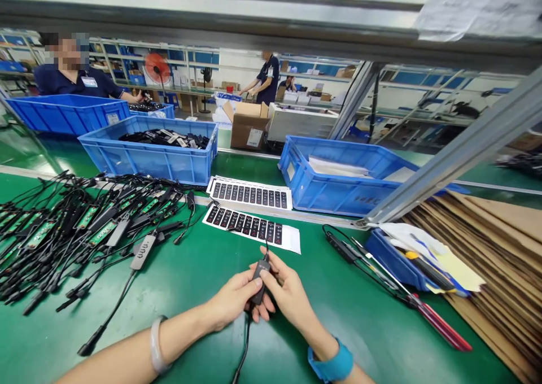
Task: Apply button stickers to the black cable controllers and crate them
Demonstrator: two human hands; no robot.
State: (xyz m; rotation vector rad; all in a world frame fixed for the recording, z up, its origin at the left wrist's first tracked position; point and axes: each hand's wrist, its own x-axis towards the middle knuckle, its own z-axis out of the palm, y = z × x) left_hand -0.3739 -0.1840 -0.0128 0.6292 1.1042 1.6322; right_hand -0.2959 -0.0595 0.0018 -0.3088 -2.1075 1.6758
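Note:
Between my two hands is a small black cable controller (pixel 261 268), with one cable running up from its top and another hanging down toward the front. My left hand (pixel 237 296) closes on its left side, thumb on the face. On the other side my right hand (pixel 288 288) grips it too, thumb pressing near the top. Just beyond lies a sheet of black stickers (pixel 243 226) with red marks. A second sticker sheet (pixel 249 195) sits behind it. To the left, a grey controller with a cable (pixel 143 252) rests beside a heap of similar cabled units (pixel 84 220), several showing green circuit boards.
Blue bins (pixel 148 152) stand along the back, one full of black parts; another bin (pixel 334 180) holds white sheets. At right are a blue tool tray (pixel 398 260), a red-handled screwdriver (pixel 442 323) and stacked cardboard (pixel 486 248). A metal post slants there. A co-worker (pixel 71 79) sits opposite.

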